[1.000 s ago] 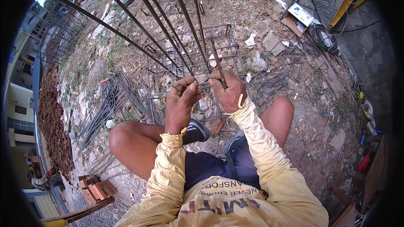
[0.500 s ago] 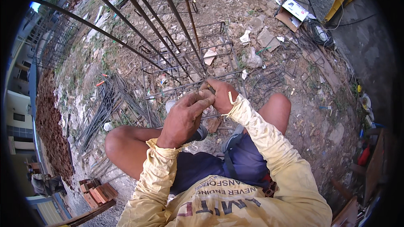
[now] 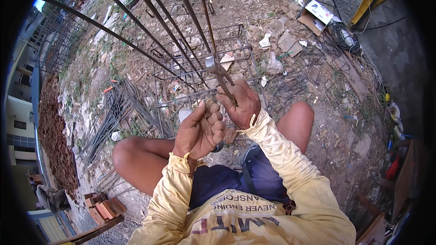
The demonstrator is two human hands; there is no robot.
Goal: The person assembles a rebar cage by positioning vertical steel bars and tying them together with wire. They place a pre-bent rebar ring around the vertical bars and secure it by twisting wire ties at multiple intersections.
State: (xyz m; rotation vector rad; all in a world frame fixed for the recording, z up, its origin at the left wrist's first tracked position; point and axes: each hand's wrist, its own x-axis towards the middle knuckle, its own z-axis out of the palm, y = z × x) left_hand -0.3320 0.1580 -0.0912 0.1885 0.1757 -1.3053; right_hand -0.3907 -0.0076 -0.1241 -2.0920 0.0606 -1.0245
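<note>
Right hand was closed round a tie tool, its head up at a rebar of the cage in front of the knees; left hand just beside, fingers curled half shut, hold unclear, maybe thin wire; best kept tool hooked tight at the bar crossing, twisting evenly, left hand steadying; containers: open cardboard box on the ground well apart, contents not visible.
</note>
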